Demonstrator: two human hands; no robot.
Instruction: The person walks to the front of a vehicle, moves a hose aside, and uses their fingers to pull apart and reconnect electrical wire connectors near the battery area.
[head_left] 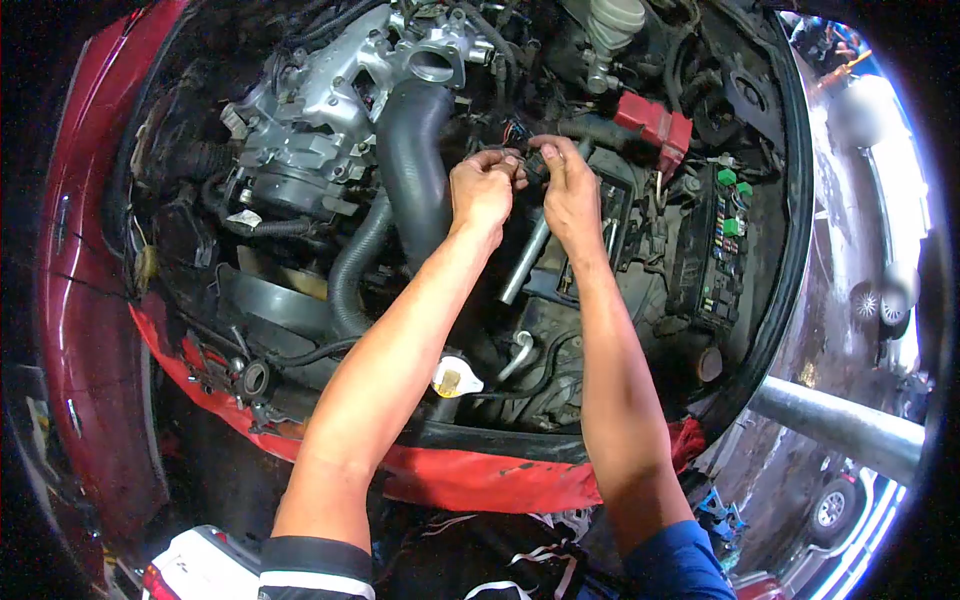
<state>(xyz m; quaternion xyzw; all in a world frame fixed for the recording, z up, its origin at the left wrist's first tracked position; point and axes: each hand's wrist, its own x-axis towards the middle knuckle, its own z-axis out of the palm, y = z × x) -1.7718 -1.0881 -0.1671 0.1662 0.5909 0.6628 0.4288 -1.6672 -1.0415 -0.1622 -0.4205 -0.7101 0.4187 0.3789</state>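
Black plastic part, apparently a wiring connector (537, 168), between two bare hands.

It sits at the fingertips, just below coloured wires (516, 131). The left hand (487, 185) has its fingertips pressed together, whatever they pinch hidden; the right hand (570, 195) curves its fingers beside the part, and whether they grip it I cannot tell. The step looks like fine finger work at the connector, and the next move seems to call for a steady hold. Nearby lie a smooth steel bar (525, 265) and a bent, matt rubber hose (412, 170); farther out, a lumpy cast-metal intake manifold (325, 100) and a glossy red plastic cover (650, 122).
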